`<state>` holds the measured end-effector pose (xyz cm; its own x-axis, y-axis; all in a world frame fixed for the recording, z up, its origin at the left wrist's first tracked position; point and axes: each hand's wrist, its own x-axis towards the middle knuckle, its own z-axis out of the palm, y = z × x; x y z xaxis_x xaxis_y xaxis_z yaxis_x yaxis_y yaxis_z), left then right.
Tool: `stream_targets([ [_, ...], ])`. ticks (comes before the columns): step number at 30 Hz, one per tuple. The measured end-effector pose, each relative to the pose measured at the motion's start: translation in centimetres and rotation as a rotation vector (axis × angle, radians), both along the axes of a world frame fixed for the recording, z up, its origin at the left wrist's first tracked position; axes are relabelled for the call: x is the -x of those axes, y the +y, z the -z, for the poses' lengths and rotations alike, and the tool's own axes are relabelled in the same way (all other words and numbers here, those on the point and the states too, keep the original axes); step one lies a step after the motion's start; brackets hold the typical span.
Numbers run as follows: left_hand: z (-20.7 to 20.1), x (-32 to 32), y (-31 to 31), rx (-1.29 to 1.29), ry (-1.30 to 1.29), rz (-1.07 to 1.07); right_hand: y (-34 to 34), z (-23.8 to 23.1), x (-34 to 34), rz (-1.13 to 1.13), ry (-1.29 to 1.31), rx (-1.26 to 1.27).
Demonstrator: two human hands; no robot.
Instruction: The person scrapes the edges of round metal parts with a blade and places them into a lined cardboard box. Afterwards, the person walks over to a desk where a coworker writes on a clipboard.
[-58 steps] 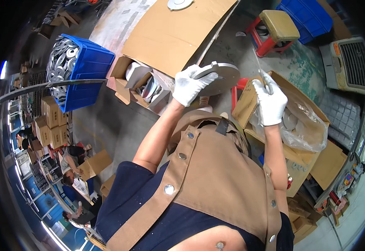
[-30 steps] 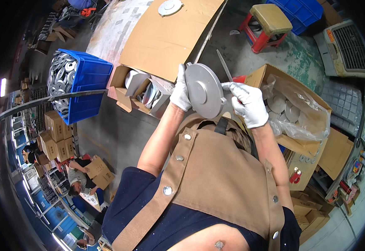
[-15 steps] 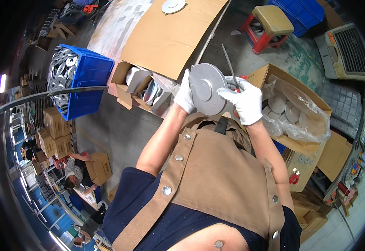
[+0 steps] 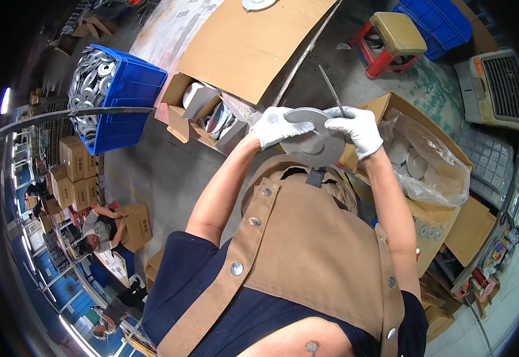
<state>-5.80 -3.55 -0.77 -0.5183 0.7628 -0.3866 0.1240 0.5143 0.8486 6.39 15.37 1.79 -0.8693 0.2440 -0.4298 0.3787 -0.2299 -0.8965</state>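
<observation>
A round grey metal disc (image 4: 314, 156) with a raised circle in its middle is held up in front of my apron. My left hand (image 4: 276, 128), in a white glove, grips its left edge, the thumb lying across the face. My right hand (image 4: 359, 132), gloved too, is closed at the disc's upper right edge, its thumb on the face. Out of that same hand a long thin metal file (image 4: 330, 88) points up and away; its grip is hidden by the glove.
An open carton (image 4: 384, 107) with a plastic liner and more discs stands at right. Left are a small carton (image 4: 179, 98) of parts and a blue crate (image 4: 130, 98) of rings. Ahead lies a cardboard sheet (image 4: 253, 47); beyond, a red-legged stool (image 4: 397, 35). Someone (image 4: 102, 229) works far left.
The disc has shifted right and tilted to lie flatter. My left thumb has come over its face, and my right hand has moved slightly right with the file.
</observation>
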Motion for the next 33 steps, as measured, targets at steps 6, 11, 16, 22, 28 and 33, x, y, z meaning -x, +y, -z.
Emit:
stream_targets([
  [6,-0.7,-1.5,0.7,0.006,0.000,-0.097,0.8,0.7,0.1,-0.022,-0.043,0.033],
  [11,1.5,-2.0,0.5,-0.002,0.134,-0.172,0.5,1.1,-0.4,-0.049,0.064,-0.909],
  [16,2.8,-2.1,0.5,-0.036,0.112,-0.304,-1.5,-3.0,-2.0,-0.235,0.179,-1.415],
  [22,4.5,-2.9,0.5,-0.075,0.100,-0.385,-3.5,-5.8,-1.4,-0.493,0.098,-1.561],
  [28,4.9,-3.7,0.1,-0.213,0.118,-0.321,-4.2,-6.4,-1.1,-0.536,0.154,-1.596],
  [33,4.6,-4.6,0.8,-0.155,0.353,-0.224,-4.1,-6.5,-0.2,-0.593,0.102,-1.491],
])
